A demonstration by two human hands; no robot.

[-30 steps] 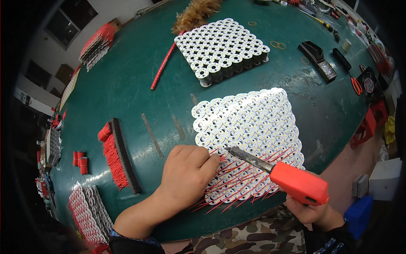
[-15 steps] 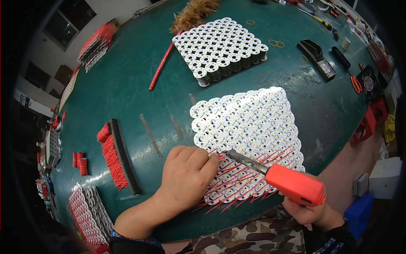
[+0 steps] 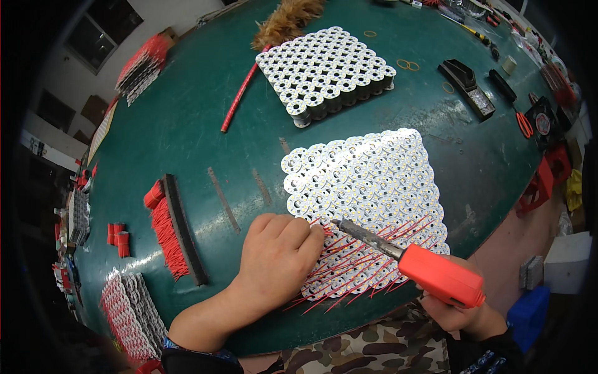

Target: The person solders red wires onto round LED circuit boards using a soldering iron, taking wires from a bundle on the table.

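Note:
A white panel of joined round LED boards [image 3: 364, 177] lies on the green table in front of me. Thin red wires [image 3: 358, 265] run slantwise over its nearer half, some ends hanging past the near edge. My left hand [image 3: 280, 249] rests at the panel's left side, fingers pinched on a red wire whose end shows by the fingertips. In my right hand [image 3: 458, 315] is a red-handled soldering iron [image 3: 439, 274], held from the right. Its dark tip points left, just over the boards close to my left fingertips; whether it touches cannot be made out.
Behind the panel stands a stack of similar boards [image 3: 330, 71], beside a feather duster [image 3: 240, 96]. Cut red wires [image 3: 168, 240] lie along a dark strip [image 3: 185, 230] at left, near wired panels [image 3: 134, 315]. A black holder [image 3: 467, 87] and orange-handled scissors [image 3: 523, 124] sit at right.
The soldering iron and my right hand have shifted slightly to the right and down. My left hand stays nearly in place, still pinching the wire.

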